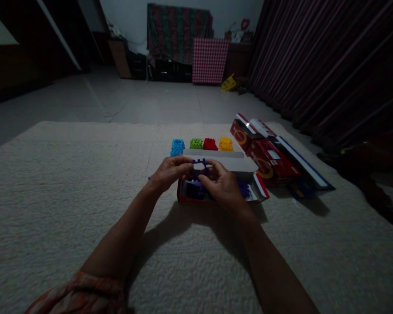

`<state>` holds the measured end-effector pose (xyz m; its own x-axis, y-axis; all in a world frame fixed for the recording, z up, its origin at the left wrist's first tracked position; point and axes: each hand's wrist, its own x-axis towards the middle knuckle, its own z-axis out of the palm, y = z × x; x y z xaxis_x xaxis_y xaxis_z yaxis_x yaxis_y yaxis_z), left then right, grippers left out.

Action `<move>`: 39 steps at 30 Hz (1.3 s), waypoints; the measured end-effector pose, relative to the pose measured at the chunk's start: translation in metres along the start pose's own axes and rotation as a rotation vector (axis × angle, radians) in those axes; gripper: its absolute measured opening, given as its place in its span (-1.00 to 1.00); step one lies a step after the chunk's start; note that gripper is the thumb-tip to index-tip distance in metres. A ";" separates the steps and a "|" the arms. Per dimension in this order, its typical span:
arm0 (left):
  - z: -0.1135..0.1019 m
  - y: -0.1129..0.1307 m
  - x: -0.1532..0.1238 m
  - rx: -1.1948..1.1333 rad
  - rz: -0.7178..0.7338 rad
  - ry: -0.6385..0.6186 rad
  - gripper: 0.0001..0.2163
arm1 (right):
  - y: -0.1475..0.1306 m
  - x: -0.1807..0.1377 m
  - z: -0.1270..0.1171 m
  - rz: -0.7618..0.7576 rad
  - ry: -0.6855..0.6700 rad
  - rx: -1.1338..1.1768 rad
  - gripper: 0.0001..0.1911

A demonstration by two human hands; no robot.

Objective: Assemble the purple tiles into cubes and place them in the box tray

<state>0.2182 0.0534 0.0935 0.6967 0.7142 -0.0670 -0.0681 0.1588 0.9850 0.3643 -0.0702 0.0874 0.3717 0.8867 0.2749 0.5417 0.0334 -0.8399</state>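
Between both hands a small purple notched building piece (199, 161), with an open middle, is held up over a box. My left hand (170, 173) is closed on its left side between thumb and fingers. From the right, my right hand (222, 181) pinches the same piece. Below them an open red and white box (250, 168) contains more purple pieces (244, 189), partly covered by my right hand. Just behind the box sit stacks of notched pieces: blue (177, 147), green (196, 143), red (210, 144) and yellow (225, 143).
Red boxes (270, 161) with open flaps lie to the right, beside a blue-edged flat box or board (304, 163). Everything rests on a cream quilted mat (68, 196). Beyond it are a tiled floor (170, 102), covered furniture (178, 32) and a dark curtain (301, 52).
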 end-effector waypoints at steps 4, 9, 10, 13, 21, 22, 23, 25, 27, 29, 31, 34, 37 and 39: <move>-0.001 0.002 -0.002 0.067 0.006 -0.006 -0.86 | -0.001 0.001 -0.009 -0.325 -0.023 -0.233 -0.43; 0.002 0.003 -0.003 0.128 0.023 -0.058 -0.88 | -0.003 0.000 -0.014 -0.415 -0.111 -0.357 -0.53; 0.001 0.004 -0.003 0.139 0.027 -0.064 -0.88 | -0.003 0.000 -0.016 -0.414 -0.127 -0.369 -0.54; -0.009 0.013 -0.004 0.157 0.077 0.029 -0.88 | -0.004 -0.001 -0.023 -0.393 -0.178 -0.403 -0.59; -0.065 0.025 -0.004 0.303 0.187 0.341 -0.81 | -0.004 -0.004 -0.022 -0.216 -0.314 -0.450 -0.70; -0.072 0.023 -0.004 0.334 0.177 0.334 -0.81 | -0.003 -0.004 -0.020 -0.211 -0.307 -0.447 -0.70; -0.079 0.021 -0.004 0.377 0.155 0.317 -0.82 | -0.001 -0.004 -0.018 -0.210 -0.299 -0.443 -0.70; -0.092 0.016 -0.003 0.501 0.072 0.278 -0.85 | 0.003 -0.003 -0.014 -0.209 -0.292 -0.436 -0.69; -0.105 0.010 -0.002 0.634 -0.009 0.257 -0.89 | 0.006 -0.002 -0.012 -0.208 -0.296 -0.426 -0.69; -0.117 0.003 0.001 0.704 -0.024 0.252 -0.88 | 0.009 -0.002 -0.010 -0.210 -0.299 -0.415 -0.69; -0.126 -0.004 0.004 0.717 0.004 0.249 -0.85 | 0.010 -0.002 -0.008 -0.211 -0.302 -0.411 -0.70; -0.133 -0.011 0.009 0.759 0.012 0.215 -0.84 | 0.011 -0.002 -0.008 -0.221 -0.310 -0.416 -0.70; -0.134 -0.015 0.011 0.866 -0.020 0.203 -0.86 | 0.009 -0.001 -0.009 -0.226 -0.305 -0.426 -0.71; -0.133 -0.018 0.011 0.931 -0.033 0.226 -0.86 | 0.006 0.000 -0.011 -0.218 -0.294 -0.431 -0.74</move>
<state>0.1322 0.1494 0.0540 0.5277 0.8489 -0.0299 0.6113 -0.3551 0.7072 0.3756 -0.0754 0.0872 0.0238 0.9736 0.2268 0.8642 0.0940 -0.4943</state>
